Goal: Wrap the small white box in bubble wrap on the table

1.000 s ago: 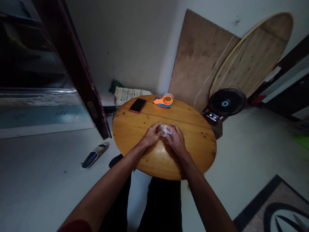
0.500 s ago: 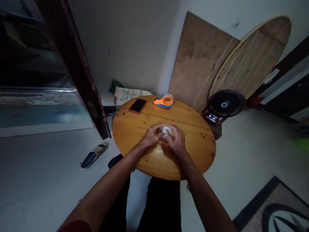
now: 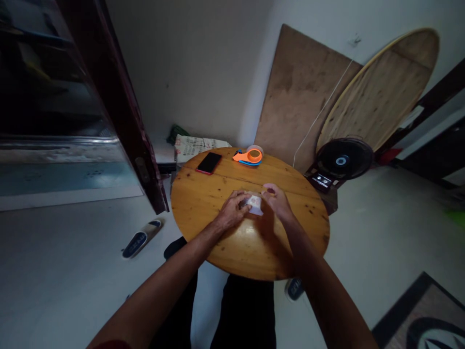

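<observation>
While left fingers (image 3: 245, 210) hold its edge, pale packet (image 3: 255, 201), right fingers (image 3: 271, 186) alongside

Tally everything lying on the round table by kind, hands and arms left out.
Phone: 1
Orange-and-blue tape dispenser: 1
Small pale packet, touched by the left hand: 1
Total: 3

1 black fan (image 3: 341, 160) stands near 2 leaning wooden boards (image 3: 304, 92).
</observation>
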`<move>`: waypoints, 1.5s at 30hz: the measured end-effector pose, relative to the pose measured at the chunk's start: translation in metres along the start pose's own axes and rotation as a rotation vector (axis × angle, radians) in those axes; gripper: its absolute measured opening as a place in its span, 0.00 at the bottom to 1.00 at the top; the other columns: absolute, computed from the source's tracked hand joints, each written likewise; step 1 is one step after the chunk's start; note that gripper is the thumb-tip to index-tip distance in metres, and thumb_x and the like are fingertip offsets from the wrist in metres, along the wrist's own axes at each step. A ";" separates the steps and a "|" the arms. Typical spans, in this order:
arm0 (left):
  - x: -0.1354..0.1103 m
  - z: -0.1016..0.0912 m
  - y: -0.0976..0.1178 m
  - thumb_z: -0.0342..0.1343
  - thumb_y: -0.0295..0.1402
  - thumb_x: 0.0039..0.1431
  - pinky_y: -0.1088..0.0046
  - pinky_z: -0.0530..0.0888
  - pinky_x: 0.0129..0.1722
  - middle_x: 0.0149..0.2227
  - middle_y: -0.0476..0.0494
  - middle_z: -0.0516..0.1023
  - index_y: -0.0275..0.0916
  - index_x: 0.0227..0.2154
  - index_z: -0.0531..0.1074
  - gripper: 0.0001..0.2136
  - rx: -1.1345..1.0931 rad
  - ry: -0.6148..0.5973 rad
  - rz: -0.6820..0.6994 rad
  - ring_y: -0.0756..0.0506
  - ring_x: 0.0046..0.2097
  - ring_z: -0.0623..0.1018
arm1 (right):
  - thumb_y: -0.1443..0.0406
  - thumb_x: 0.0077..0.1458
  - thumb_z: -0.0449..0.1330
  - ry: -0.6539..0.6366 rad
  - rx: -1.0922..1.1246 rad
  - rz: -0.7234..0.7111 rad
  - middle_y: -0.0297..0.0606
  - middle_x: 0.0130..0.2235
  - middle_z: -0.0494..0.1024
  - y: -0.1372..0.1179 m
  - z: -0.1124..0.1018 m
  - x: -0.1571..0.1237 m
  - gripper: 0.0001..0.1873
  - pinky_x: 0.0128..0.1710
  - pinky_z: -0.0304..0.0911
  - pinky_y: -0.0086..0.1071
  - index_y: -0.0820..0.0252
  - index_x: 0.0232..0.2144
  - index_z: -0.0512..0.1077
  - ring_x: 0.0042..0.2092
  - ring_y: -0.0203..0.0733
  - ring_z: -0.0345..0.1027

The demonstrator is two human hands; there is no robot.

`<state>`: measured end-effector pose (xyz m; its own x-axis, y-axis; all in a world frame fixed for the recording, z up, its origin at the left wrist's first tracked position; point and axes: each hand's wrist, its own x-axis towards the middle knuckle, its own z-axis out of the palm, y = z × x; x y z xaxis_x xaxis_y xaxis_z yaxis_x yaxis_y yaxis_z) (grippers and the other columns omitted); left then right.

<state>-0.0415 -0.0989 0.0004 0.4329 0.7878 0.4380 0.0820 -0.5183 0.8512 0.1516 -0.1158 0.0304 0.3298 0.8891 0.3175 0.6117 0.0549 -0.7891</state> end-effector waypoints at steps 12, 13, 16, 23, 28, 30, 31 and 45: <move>0.000 0.003 -0.009 0.57 0.29 0.55 0.62 0.68 0.57 0.51 0.39 0.68 0.40 0.46 0.74 0.15 0.009 0.022 0.018 0.43 0.54 0.70 | 0.63 0.48 0.59 -0.099 -0.184 -0.308 0.41 0.48 0.76 -0.018 0.004 0.008 0.07 0.52 0.61 0.42 0.57 0.26 0.77 0.48 0.47 0.69; 0.001 0.003 -0.009 0.57 0.29 0.55 0.62 0.69 0.57 0.50 0.39 0.68 0.40 0.46 0.74 0.15 0.006 0.023 0.021 0.43 0.54 0.70 | 0.63 0.49 0.59 -0.098 -0.227 -0.332 0.41 0.48 0.75 -0.021 0.002 -0.002 0.07 0.51 0.61 0.43 0.56 0.27 0.78 0.49 0.47 0.69; 0.001 0.003 -0.009 0.57 0.30 0.55 0.61 0.69 0.56 0.49 0.39 0.69 0.40 0.45 0.74 0.14 0.013 0.029 0.022 0.43 0.54 0.70 | 0.62 0.57 0.54 -0.066 -0.389 -0.382 0.41 0.49 0.75 -0.027 0.000 -0.036 0.12 0.51 0.59 0.45 0.54 0.32 0.79 0.49 0.47 0.67; 0.000 0.001 -0.005 0.56 0.29 0.55 0.63 0.69 0.55 0.47 0.40 0.70 0.38 0.45 0.74 0.13 0.025 0.023 0.008 0.44 0.52 0.71 | 0.60 0.61 0.52 -0.032 -0.716 -0.502 0.51 0.62 0.61 -0.027 0.007 -0.080 0.22 0.56 0.50 0.52 0.58 0.55 0.68 0.63 0.58 0.48; 0.000 0.001 -0.004 0.57 0.28 0.54 0.63 0.70 0.54 0.48 0.39 0.70 0.37 0.44 0.75 0.13 -0.021 0.036 -0.010 0.44 0.52 0.71 | 0.60 0.62 0.50 -0.006 -0.716 -0.496 0.50 0.61 0.62 -0.022 0.009 -0.077 0.21 0.53 0.53 0.50 0.57 0.54 0.68 0.58 0.56 0.56; 0.000 0.000 -0.004 0.57 0.27 0.54 0.63 0.71 0.54 0.48 0.39 0.69 0.37 0.44 0.75 0.13 -0.036 0.034 -0.012 0.44 0.52 0.71 | 0.60 0.62 0.50 0.023 -0.661 -0.487 0.47 0.61 0.63 -0.021 0.008 -0.077 0.20 0.52 0.53 0.48 0.56 0.53 0.69 0.55 0.53 0.59; 0.000 0.000 -0.004 0.57 0.27 0.54 0.63 0.71 0.54 0.49 0.39 0.69 0.38 0.43 0.75 0.13 -0.038 0.033 -0.014 0.44 0.52 0.71 | 0.60 0.62 0.49 0.046 -0.631 -0.478 0.46 0.60 0.64 -0.020 0.007 -0.076 0.19 0.53 0.53 0.48 0.55 0.52 0.70 0.55 0.52 0.59; 0.002 0.003 -0.012 0.59 0.30 0.53 0.66 0.71 0.52 0.48 0.41 0.68 0.39 0.42 0.76 0.13 -0.016 0.060 0.005 0.45 0.51 0.72 | 0.59 0.56 0.52 0.184 -0.094 -0.200 0.44 0.44 0.76 -0.001 0.000 -0.053 0.17 0.47 0.64 0.42 0.59 0.42 0.74 0.47 0.47 0.69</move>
<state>-0.0388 -0.0923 -0.0095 0.3783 0.8041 0.4586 0.0649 -0.5173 0.8533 0.1338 -0.1631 0.0144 0.3155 0.7667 0.5591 0.7390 0.1711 -0.6517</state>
